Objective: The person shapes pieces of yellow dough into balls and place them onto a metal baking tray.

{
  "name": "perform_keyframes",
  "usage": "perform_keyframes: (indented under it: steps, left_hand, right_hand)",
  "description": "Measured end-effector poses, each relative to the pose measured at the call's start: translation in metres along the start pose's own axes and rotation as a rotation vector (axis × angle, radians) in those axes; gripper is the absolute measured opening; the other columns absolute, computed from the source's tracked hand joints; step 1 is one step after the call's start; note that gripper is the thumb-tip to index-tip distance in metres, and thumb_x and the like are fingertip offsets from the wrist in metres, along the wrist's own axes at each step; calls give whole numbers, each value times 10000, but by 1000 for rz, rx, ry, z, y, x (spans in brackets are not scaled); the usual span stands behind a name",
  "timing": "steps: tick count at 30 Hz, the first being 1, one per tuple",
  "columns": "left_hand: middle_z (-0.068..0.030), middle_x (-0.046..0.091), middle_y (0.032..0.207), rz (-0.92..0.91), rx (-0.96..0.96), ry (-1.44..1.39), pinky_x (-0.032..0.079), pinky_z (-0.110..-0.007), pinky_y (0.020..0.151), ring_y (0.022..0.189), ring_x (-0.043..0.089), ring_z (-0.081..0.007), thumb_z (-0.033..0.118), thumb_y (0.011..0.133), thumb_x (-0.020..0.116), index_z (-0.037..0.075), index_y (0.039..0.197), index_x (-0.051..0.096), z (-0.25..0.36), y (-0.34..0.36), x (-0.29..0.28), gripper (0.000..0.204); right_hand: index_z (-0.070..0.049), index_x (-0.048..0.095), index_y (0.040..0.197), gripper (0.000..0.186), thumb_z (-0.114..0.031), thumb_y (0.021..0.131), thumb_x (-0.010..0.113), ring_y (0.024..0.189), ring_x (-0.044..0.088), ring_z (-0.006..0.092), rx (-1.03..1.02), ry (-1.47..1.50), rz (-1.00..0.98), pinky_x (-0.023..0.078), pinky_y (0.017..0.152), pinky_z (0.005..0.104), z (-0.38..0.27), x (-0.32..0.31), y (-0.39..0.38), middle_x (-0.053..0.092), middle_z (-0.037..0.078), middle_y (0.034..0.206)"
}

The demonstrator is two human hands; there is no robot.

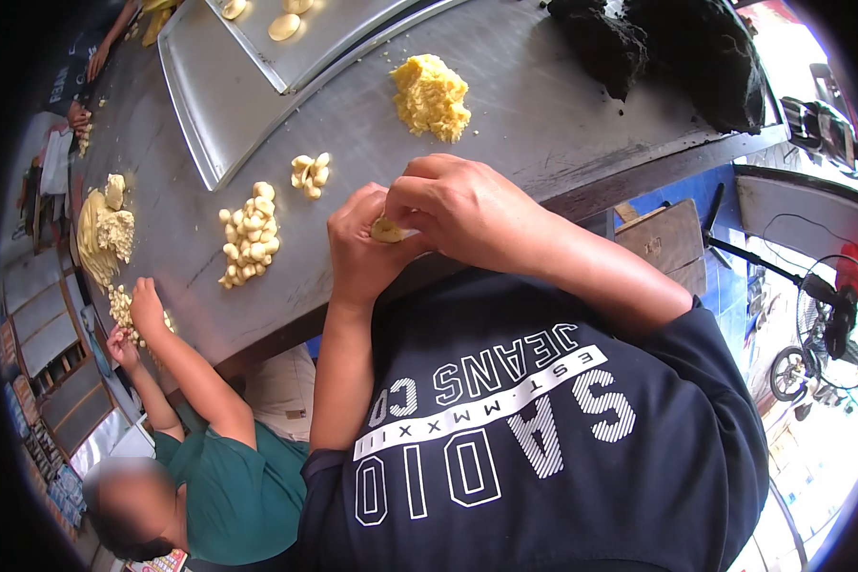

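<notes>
My left hand [362, 243] and my right hand [453, 205] meet above the near edge of the steel table [534, 143], fingers closed around a small pale yellow piece of dough [388, 229], partly hidden by them. Just beyond them is a small group of pale dough balls [310, 174], with a larger pile of the balls [250, 236] to the left. A crumbly yellow mound [431, 97] lies farther back, above my hands in the picture.
Metal trays [210, 114] hold flattened rounds. A dark lumpy mass [672, 67] lies at the back right. At left, a co-worker in green [229, 496] handles small dough pieces near a larger dough heap [100, 238]; another person's hand [95, 62] shows at top left.
</notes>
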State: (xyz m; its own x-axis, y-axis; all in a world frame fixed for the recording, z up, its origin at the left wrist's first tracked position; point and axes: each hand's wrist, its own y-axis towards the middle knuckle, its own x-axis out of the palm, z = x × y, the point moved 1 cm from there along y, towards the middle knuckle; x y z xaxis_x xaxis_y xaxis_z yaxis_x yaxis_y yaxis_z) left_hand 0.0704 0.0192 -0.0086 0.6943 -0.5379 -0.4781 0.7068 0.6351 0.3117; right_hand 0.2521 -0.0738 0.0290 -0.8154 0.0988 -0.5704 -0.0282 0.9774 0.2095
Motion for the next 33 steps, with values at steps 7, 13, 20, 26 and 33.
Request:
perform_keyframes:
  steps: [7,13,20,26,33]
  left_hand:
    - [-92,688,799,-166,-191,-13,570,-419,698,722,685,-299,274,692,1108,59,872,674,5,-8,3,517]
    - [-70,617,797,-96,-159,-272,476,-327,687,737,591,-193,249,815,1065,35,882,647,-25,-12,-3,474]
    - [-37,643,969,0,-244,-621,442,-274,776,897,574,-115,395,874,1028,69,793,642,-23,-5,-16,511]
    - [-67,658,819,62,-360,-621,484,-255,655,695,609,-101,412,1061,875,43,816,647,-24,-28,-22,498]
    - [-126,769,1240,-96,-265,173,617,-351,764,1052,738,-264,119,1171,675,-16,996,729,15,-14,-32,227]
  right_hand:
    - [-71,736,1084,349,-183,826,942,1056,773,369,70,-18,119,624,936,492,4,5,8,736,122,1120]
    - [-87,841,1133,169,-88,975,783,1024,806,366,5,-296,-3,648,893,480,48,-63,38,816,131,1156]
    - [-69,809,1042,153,-55,948,689,1071,776,361,-129,-563,-76,648,933,475,74,-55,36,783,112,1075]
    - [-117,805,1101,161,-138,948,760,1149,696,349,-41,-391,168,623,974,452,57,-43,5,713,119,1206]
    - [-72,766,1083,165,-104,926,727,1098,722,260,-167,-591,28,667,887,395,40,-31,25,697,59,1102]
